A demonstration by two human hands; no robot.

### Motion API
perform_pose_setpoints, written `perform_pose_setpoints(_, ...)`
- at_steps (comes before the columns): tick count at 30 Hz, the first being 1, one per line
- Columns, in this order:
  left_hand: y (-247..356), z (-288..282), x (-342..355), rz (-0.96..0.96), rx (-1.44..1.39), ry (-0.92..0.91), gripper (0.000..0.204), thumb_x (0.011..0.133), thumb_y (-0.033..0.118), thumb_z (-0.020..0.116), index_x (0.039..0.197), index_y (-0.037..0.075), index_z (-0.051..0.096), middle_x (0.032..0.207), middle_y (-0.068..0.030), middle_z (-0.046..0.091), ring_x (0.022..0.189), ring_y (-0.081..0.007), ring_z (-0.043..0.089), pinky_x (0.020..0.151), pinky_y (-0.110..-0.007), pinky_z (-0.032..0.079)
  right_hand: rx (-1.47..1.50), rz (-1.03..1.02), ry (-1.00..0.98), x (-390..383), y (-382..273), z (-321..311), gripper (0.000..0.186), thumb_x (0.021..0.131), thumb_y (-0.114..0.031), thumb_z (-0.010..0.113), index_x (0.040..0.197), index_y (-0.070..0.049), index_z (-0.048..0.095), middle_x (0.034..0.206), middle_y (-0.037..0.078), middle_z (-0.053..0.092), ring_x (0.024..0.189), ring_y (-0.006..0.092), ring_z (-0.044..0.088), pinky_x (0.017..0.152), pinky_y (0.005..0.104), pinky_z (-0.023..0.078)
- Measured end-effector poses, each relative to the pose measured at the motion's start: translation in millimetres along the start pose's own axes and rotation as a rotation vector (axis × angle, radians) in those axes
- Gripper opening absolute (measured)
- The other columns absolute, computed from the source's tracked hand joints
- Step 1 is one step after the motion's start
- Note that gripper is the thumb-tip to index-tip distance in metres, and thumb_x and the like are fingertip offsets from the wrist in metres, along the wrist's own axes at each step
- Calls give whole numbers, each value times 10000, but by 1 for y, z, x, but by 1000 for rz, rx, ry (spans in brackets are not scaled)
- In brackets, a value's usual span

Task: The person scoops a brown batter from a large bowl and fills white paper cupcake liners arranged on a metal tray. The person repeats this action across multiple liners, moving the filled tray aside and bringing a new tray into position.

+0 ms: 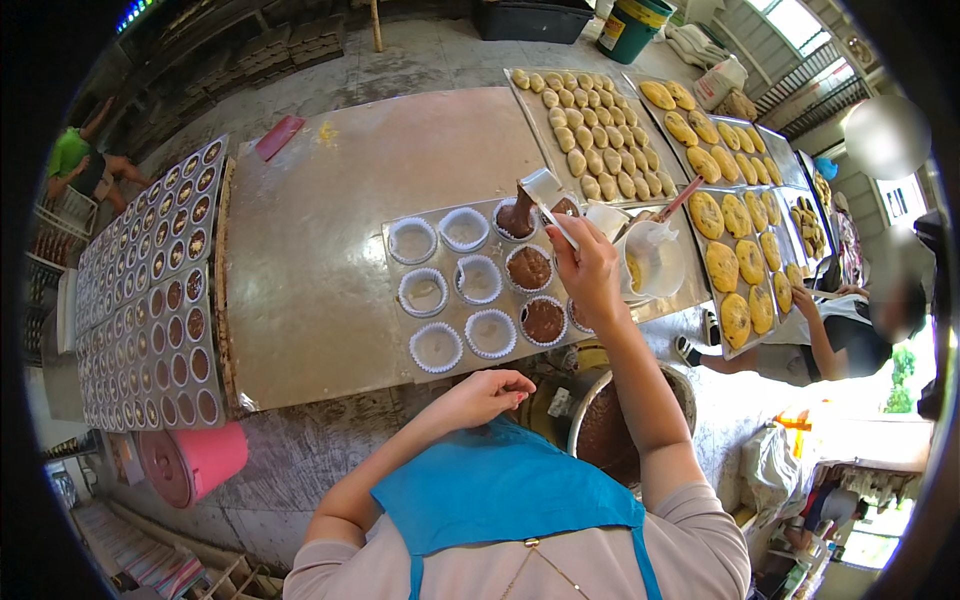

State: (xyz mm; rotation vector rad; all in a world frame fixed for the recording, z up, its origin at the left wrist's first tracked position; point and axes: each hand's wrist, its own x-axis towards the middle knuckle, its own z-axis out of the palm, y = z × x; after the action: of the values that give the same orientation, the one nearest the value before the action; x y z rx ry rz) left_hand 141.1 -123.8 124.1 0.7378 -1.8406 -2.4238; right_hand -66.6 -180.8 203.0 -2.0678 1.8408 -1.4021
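My right hand grips the handle of a metal scoop over the far side of a muffin tray. Thick brown batter runs from the tilted scoop into a white paper liner below it. Other liners on the right of the tray hold brown batter; those on the left, such as this paper liner, show bare bottoms. Close to my blue apron, my left hand is curled closed, touching nothing on the table, with nothing visible in it.
A translucent pitcher stands right of my right hand. Below the table edge sits a bucket of brown batter. Filled muffin trays lie at left, dough trays and yellow flat pieces at right. Another person works at far right.
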Motion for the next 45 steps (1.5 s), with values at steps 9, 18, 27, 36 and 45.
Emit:
perform_pose_setpoints(9,8,0,4,-4,99,-13,273,896,58,502,1160,-2,545,1033,-84,611,926,-124,558,840,-275,451,11,-25,106,-24,29,33,137,854,-66,601,980,-11,593,824,139,628,712,285,616,608,344,484)
perform_pose_setpoints(18,6,6,7,26,132,-53,267,892,96,520,1137,0,564,988,-78,627,857,-127,581,769,-279,465,1449,1007,441,-9,50,18,199,937,-178,499,786,-48,510,679,40,541,612,135,520,549,253,438)
perform_pose_setpoints(27,-12,36,52,48,351,-226,267,894,148,534,1104,-12,573,886,-112,641,797,-178,613,721,-320,480,2385,1067,338,-15,43,-31,223,945,-160,472,775,-16,466,679,39,437,625,138,436,546,241,409)
perform_pose_setpoints(36,-85,94,108,-138,305,-139,469,902,215,558,1278,-25,413,1043,-162,610,933,-230,596,789,-344,477,1195,1040,929,-251,60,-147,277,917,-309,518,746,-90,524,570,13,482,517,122,449,469,247,356)
perform_pose_setpoints(45,-134,141,123,-143,163,144,157,913,135,533,1012,13,528,753,-75,605,647,-146,605,609,-275,479,-216,1024,331,-401,192,-62,273,892,-219,519,804,25,604,725,209,609,671,374,597,606,422,470)
